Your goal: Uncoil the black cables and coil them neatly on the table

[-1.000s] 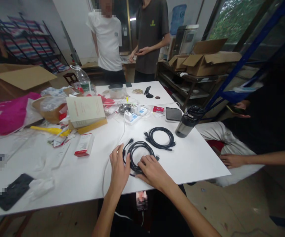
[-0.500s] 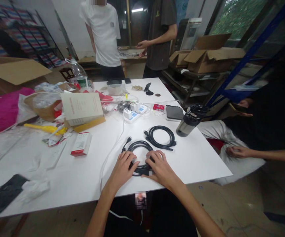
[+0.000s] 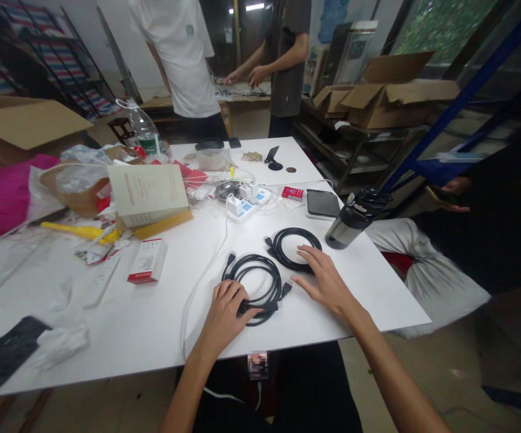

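Observation:
Two black cables lie coiled on the white table. On the left side of the nearer coiled black cable [image 3: 267,263] rests my left hand [image 3: 229,310]. Its fingers curl over the loops, with the thumb across their lower part. Black plugs [image 3: 286,290] stick out at this coil's right and upper left. The farther coiled black cable [image 3: 282,240] is partly hidden under my right hand [image 3: 326,278]. That hand is open, thumb and fingers apart, with fingertips over the coil's lower right; whether they touch it I cannot tell.
A dark tumbler [image 3: 354,219] stands near the right edge, by a tablet-like device [image 3: 323,204]. Behind the coils is a white power strip [image 3: 249,207]. A red-white box [image 3: 148,260] and clutter lie left. A seated person [image 3: 426,264] is at right; two people stand beyond.
My right hand has left the nearer coil and moved right and away from me, over the farther coil. My left hand stays on the nearer one. The view has shifted slightly.

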{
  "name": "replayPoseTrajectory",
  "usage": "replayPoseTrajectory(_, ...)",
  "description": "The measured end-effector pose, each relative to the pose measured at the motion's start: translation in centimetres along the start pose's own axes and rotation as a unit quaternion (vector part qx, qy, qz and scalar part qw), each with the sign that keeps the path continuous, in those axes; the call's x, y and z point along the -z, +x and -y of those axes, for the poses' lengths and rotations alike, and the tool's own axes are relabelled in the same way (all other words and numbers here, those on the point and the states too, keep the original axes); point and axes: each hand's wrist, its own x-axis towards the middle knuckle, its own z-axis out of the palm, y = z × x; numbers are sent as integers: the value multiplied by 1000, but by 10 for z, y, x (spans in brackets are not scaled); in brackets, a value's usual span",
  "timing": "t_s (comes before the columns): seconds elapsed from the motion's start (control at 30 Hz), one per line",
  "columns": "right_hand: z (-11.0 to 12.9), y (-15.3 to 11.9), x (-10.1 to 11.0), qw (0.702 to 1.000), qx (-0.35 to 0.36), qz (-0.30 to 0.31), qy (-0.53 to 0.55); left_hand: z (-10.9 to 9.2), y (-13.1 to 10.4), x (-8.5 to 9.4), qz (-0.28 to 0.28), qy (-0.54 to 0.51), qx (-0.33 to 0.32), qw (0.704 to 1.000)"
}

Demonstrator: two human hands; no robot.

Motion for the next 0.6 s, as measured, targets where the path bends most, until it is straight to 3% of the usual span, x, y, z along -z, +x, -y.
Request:
replayPoseTrajectory(0.17,-29,-1,-20,999,-13,-21,-48,-2,2,-6,-20,7,14,1000)
replayPoseTrajectory(0.6,-23,-4,-20,998,-21,0,-54,-1,0,0,-48,-54,-26,997)
